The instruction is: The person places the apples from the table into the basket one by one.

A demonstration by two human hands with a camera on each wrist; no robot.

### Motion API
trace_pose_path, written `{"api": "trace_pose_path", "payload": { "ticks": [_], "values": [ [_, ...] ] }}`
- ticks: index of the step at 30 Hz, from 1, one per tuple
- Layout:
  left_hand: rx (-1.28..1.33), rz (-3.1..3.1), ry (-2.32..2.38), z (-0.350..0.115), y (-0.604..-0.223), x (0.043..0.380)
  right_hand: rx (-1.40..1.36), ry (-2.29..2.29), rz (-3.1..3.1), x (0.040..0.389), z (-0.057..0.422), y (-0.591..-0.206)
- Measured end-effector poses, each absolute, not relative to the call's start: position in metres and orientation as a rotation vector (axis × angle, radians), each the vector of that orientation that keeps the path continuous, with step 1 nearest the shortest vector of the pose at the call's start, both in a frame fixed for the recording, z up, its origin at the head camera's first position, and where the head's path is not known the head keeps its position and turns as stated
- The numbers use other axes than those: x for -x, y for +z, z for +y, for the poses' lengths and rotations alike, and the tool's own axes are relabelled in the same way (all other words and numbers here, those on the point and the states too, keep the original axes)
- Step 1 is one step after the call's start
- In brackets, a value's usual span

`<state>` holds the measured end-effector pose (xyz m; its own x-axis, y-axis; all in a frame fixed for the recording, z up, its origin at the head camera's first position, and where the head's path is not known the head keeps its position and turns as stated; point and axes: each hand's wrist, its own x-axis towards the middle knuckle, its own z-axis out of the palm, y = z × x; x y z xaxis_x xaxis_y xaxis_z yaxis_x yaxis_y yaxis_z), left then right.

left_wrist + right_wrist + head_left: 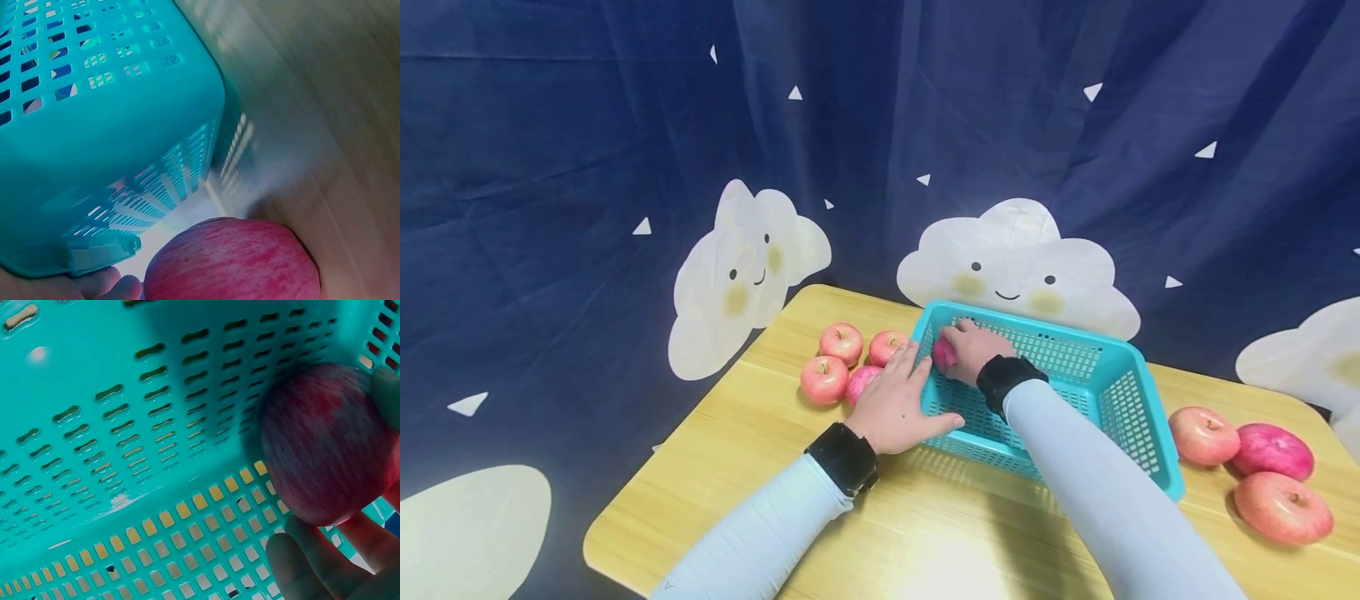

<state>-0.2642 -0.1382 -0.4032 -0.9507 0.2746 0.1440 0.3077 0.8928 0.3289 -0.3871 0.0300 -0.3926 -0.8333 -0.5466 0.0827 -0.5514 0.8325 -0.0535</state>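
Note:
Inside the far left end of a turquoise plastic basket, my right hand grips a dark red apple. Its thumb and fingers lie round the fruit in the right wrist view, close to the basket's perforated walls. My left hand rests at the basket's near left corner with fingers straight and spread along the left rim, its thumb pointing over the inside. Just outside that end, a deep pink apple lies beside the left fingers, partly hidden by the hand in the head view.
Several more apples stand left of the basket, among them a light red apple. To its right are two light red apples and a deep pink apple. Everything sits on a wooden table against a dark blue curtain with clouds.

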Motion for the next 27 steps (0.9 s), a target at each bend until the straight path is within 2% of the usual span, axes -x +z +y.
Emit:
{"api": "trace_pose_path", "payload": {
  "ticks": [14, 27],
  "values": [
    [0.491, -2.950, -0.528, -0.130, -0.403, 0.261, -0.846, 0.093, -2.941, 0.379, 0.042, -0.391],
    [0.474, -2.958, -0.516, -0.137, -0.403, 0.264, -0.844, 0.082, -2.977, 0.363, 0.055, -0.362]
  ]
}}
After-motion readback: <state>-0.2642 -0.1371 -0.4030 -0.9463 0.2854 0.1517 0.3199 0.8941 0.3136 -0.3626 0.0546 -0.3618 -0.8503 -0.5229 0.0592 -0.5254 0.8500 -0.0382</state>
